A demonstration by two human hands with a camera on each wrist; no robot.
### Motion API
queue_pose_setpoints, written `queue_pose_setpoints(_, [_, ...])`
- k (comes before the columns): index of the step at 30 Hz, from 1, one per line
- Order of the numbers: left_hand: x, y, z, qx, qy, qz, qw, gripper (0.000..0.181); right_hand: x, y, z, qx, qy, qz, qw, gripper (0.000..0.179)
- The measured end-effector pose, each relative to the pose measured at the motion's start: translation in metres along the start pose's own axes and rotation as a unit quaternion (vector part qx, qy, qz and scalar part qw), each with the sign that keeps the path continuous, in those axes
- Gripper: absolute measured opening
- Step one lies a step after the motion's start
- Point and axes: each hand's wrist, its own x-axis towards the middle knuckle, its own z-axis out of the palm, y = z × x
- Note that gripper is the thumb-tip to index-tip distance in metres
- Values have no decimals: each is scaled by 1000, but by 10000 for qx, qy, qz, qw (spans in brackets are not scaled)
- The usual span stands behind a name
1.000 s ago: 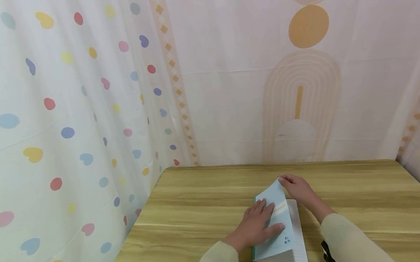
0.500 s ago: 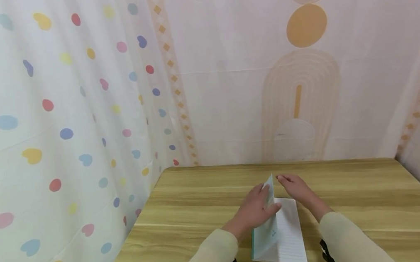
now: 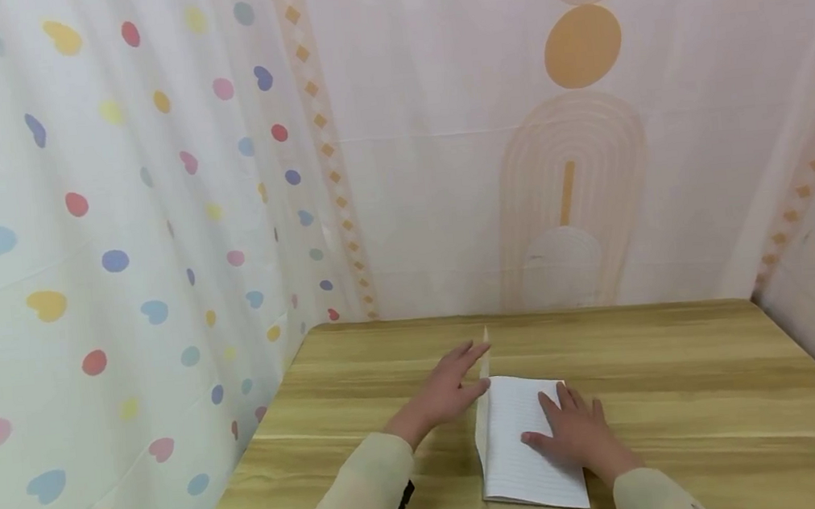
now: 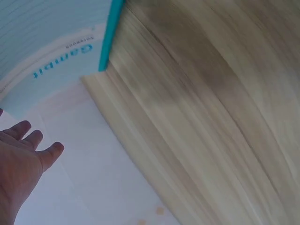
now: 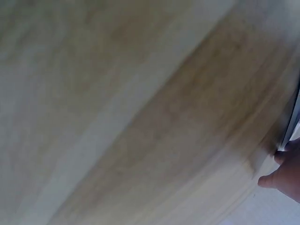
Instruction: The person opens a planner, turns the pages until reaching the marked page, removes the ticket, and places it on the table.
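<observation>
Since a second ago, the right hand [image 3: 572, 434] has moved from the cover's top corner to lie flat, fingers relaxed, on the lined page. A thin notebook [image 3: 520, 455] lies open on the wooden surface [image 3: 681, 392], its light-blue cover standing upright against the straight-fingered left hand [image 3: 448, 388]. Wrist views are blurred.

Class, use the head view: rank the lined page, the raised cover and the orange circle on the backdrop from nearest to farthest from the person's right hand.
1. Lined page: directly under the right hand, touching it.
2. Raised cover: standing at the page's left edge, beside the left hand.
3. Orange circle: high on the backdrop, beyond the table.
</observation>
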Motion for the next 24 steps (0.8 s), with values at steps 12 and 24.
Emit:
queue_pose_setpoints(12, [-22, -37, -22, -366, 155, -301, 9988, 59, -1, 18, 6, -85, -145, -29, 9999, 85])
queue_pose_setpoints(24, [-47, -74, -15, 66, 82, -190, 9998, 68, -8, 33, 4, -106, -35, -48, 9999, 82])
